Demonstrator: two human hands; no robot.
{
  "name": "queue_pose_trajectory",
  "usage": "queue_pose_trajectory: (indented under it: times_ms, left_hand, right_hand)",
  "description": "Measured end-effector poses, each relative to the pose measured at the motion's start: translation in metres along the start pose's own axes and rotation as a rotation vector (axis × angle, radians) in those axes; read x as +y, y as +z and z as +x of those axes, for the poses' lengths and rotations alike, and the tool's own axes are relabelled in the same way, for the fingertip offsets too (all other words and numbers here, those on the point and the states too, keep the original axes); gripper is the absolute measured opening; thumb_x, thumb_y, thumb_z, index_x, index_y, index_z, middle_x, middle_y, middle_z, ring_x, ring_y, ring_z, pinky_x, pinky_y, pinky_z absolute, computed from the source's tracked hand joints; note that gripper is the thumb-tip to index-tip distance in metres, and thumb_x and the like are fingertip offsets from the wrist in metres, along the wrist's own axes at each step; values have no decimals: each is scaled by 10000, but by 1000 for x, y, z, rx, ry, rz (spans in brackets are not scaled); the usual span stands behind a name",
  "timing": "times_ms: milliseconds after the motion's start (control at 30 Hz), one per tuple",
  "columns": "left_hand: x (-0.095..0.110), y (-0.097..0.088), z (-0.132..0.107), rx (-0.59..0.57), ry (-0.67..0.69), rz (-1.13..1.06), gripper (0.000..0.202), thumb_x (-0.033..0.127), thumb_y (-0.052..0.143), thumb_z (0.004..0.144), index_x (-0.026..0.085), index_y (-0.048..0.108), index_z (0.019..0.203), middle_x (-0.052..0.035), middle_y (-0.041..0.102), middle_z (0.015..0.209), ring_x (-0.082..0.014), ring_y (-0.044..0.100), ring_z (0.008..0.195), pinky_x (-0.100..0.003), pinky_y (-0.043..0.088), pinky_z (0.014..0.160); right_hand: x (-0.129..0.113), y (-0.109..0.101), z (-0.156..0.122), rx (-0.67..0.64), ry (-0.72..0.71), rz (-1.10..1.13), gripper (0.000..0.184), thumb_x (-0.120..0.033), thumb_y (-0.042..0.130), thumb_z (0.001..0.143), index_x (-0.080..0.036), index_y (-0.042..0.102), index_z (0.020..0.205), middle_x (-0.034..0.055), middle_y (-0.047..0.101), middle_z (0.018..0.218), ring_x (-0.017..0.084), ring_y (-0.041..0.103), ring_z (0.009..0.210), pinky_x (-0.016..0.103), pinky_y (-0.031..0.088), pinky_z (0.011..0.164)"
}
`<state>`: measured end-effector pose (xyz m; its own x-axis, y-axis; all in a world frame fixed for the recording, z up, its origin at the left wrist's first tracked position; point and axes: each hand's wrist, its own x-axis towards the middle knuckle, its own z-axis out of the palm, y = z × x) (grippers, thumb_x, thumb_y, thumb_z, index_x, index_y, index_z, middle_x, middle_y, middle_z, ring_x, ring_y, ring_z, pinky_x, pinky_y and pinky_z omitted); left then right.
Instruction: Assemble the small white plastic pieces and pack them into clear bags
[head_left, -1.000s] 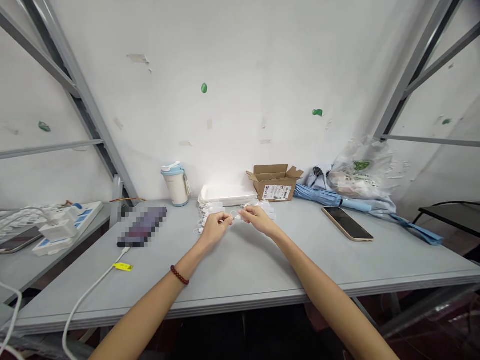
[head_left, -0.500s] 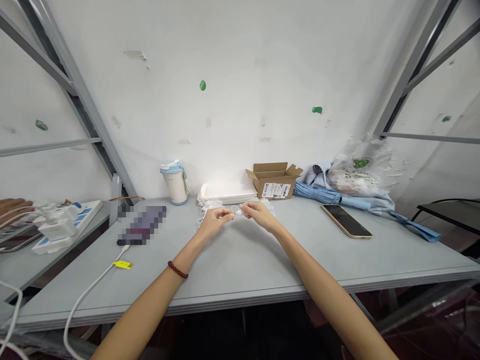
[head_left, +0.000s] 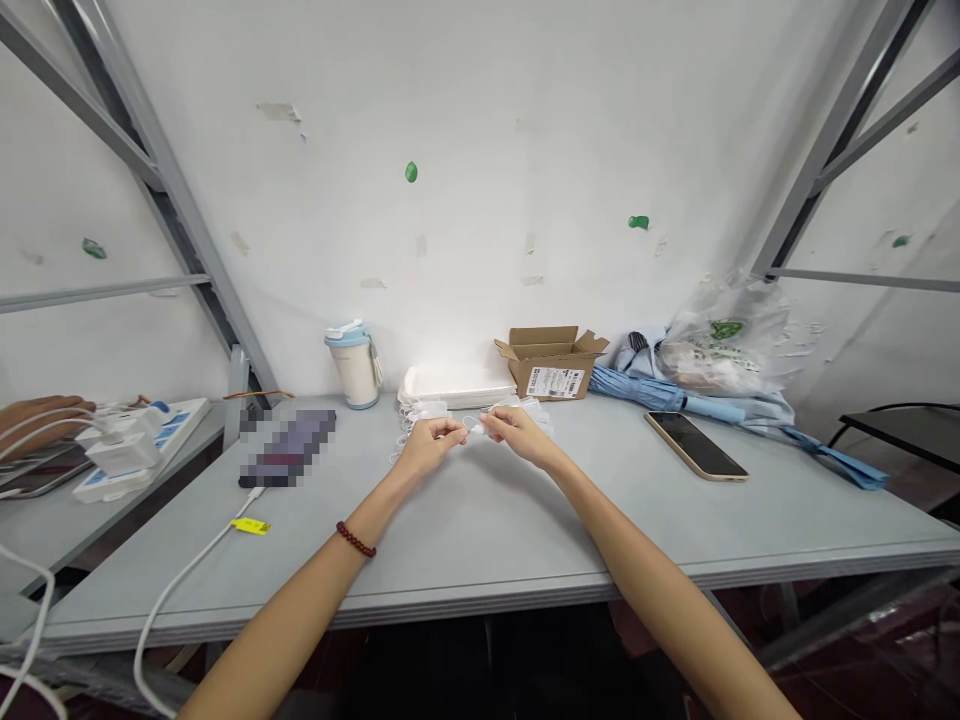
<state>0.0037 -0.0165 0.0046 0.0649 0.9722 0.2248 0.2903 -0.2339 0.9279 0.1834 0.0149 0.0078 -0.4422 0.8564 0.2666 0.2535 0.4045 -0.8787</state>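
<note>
Pinching small white part (head_left: 473, 428) between them, left hand (head_left: 426, 446), right hand (head_left: 519, 436), both grips closed

A small whitish piece (head_left: 474, 428) is hovering just above the tabletop (head_left: 480, 540), near the middle of its far edge, being pinched at both ends by the left hand (head_left: 429, 447) and right hand (head_left: 517, 436).

The pale grey flat worktop (head_left: 480, 540) has a blue-lidded white cup (head_left: 355, 365), open brown cardboard box (head_left: 551, 364), folded blue umbrella (head_left: 675, 398) and dark-screened gold-edged phone (head_left: 696, 445) sitting on it.
</note>
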Motion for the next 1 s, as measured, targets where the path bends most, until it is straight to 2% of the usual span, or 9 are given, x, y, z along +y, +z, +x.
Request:
queue_pose_trajectory:
  times_ms: [133, 267, 400, 500, 567, 667, 800, 900, 1000]
  left_hand:
    - [1, -8, 2, -15, -13, 49, 228, 401, 633, 653, 177, 655, 622, -25, 644, 655, -147, 518, 608, -271, 379, 585]
    - [6, -28, 7, -129, -19, 87, 249, 418, 662, 641, 172, 687, 668, -36, 650, 661, -152, 520, 594, -264, 364, 540]
    - [1, -61, 12, -69, -41, 102, 279, 445, 674, 636, 171, 689, 685, -29, 649, 689, -134, 499, 587, -262, 362, 554]
    - [-10, -83, 16, -16, -84, 108, 273, 431, 688, 634, 168, 698, 704, -40, 653, 735, -147, 514, 654, -259, 364, 570]
    - [-19, -91, 19, 7, -121, 119, 264, 418, 694, 626, 167, 702, 706, -46, 654, 742, -156, 521, 679, -260, 363, 574]
    - [-28, -94, 21, 19, -168, 150, 252, 402, 690, 618, 168, 708, 708, -53, 658, 741, -166, 532, 691, -263, 366, 577]
    - [-34, -92, 23, 50, -169, 200, 256, 400, 666, 628, 167, 713, 723, -72, 688, 775, -197, 570, 729, -276, 385, 589]
    - [-35, -90, 25, 197, -97, 255, 252, 386, 629, 649, 160, 703, 731, -80, 705, 797, -226, 600, 763, -305, 423, 655]
    - [-33, -86, 27, 357, 34, 399, 239, 352, 570, 691, 158, 690, 764, -76, 708, 808, -230, 609, 778, -333, 441, 738]
  right_hand:
    - [3, 6, 1, -64, -27, -21, 439, -568, 439, 823, -184, 445, 611, -18, 448, 613, 110, 404, 588, 255, 304, 571]
    - [7, 5, 5, -63, -22, -22, 457, -594, 383, 840, -185, 463, 652, -14, 466, 635, 112, 416, 590, 253, 322, 569]
    - [18, -11, 11, 109, -1, -111, 390, -515, 377, 872, -175, 534, 764, 14, 565, 741, 130, 485, 663, 254, 373, 626]
    - [34, -27, 15, 280, -49, -405, 222, -345, 453, 868, -162, 565, 808, 49, 607, 824, 158, 517, 760, 272, 383, 709]
    - [45, -35, 17, 315, -29, -598, 150, -234, 468, 855, -145, 587, 873, 92, 612, 912, 195, 522, 884, 293, 381, 778]
    - [55, -42, 17, 294, 24, -805, 192, -197, 489, 846, -138, 607, 985, 138, 596, 1040, 245, 496, 998, 328, 370, 834]
    - [54, -47, 14, 226, 97, -893, 260, -224, 537, 829, -144, 611, 1065, 150, 576, 1110, 272, 491, 1032, 332, 366, 836]
    - [46, -54, 11, 199, 133, -900, 258, -199, 558, 806, -143, 621, 1050, 142, 589, 1103, 261, 503, 1036, 300, 361, 815]
    - [38, -61, 7, 140, 166, -876, 201, -157, 558, 786, -139, 635, 971, 111, 636, 1012, 216, 550, 946, 253, 357, 741]
